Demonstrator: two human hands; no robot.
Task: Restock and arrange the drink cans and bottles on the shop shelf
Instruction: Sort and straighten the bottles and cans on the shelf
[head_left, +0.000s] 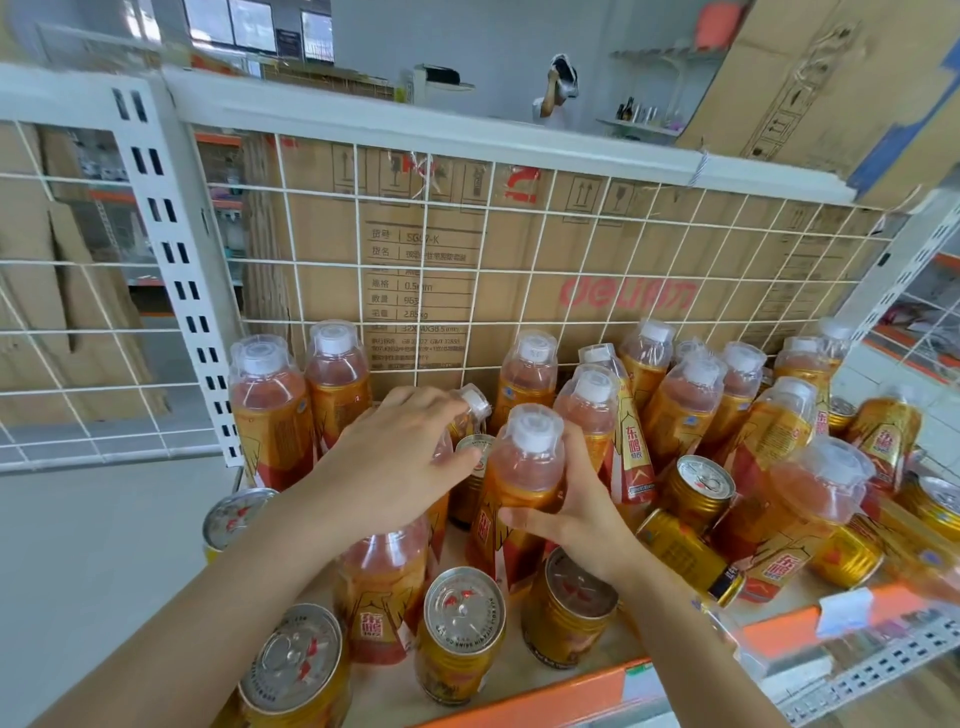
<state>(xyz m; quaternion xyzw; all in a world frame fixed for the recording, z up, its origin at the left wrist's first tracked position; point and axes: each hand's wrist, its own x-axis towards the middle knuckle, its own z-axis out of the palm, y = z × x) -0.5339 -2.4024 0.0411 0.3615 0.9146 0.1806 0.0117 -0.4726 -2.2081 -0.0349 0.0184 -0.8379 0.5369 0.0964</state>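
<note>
- Head view: the right hand (571, 519) is clamped round the belly of the centre bottle (524, 467), thumb on the near side and fingers wrapped round the far side. The bottle stands about upright on the shelf (582, 683).
- Just left of the centre bottle, the left hand (395, 457) curls over a tilted bottle (474, 402). Its white cap pokes out past the fingers toward the centre bottle's neck. The grip looks closed on the bottle's shoulder, though the palm hides most of it.
- Beside the centre bottle's left shoulder, between the two hands, stands a can (475, 447). I cannot tell whether it touches either bottle.
- Right of the centre bottle is a jumble: a fallen can (685, 551) on its side and leaning bottles (795, 509) propped on one another.
- Behind and left of the centre bottle, two back bottles (301, 405) stand upright against the grid (467, 249).
- In front of the centre bottle, front cans (462, 613) stand near the shelf lip.
- The step looks like squaring these two bottles into a row.
- To do it well, grip low on the body rather than on the loose cap covers.
- Bring the tilted bottle fully upright, base flat, before letting go.
- Slide rather than lift, so the can in the gap is not knocked and the leaning bottles to the right do not topple.
</note>
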